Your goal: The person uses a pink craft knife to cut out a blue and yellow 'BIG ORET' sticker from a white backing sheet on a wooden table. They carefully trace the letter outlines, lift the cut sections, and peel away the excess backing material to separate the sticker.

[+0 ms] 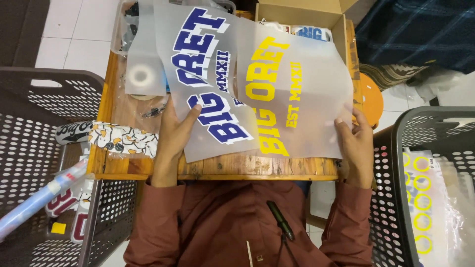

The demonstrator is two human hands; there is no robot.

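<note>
The translucent film sheet with yellow lettering (292, 94) lies across the middle of the small wooden table (227, 168), overlapping at its 9 o'clock edge a second translucent sheet with dark blue lettering (198, 59), which runs up toward 11 o'clock. Two perforated plastic baskets flank the table: a brown basket (29, 143) at 9 o'clock, holding a rolled blue-and-white sheet and printed pieces, and a dark grey basket (396, 198) at 4 o'clock, holding a sheet of yellow rings (420, 198). An open cardboard box (302, 12) sits at 1 o'clock on the table's far side. The left hand (173, 133), at 8 o'clock of the sheets, is closed loosely on the blue sheet's near edge, thumb on top over the lettering. The right hand (354, 141), at 4 o'clock, grips the yellow sheet's near corner, thumb on top and fingers curled underneath. A white tape roll (141, 75) shows through film at 10 o'clock.
</note>
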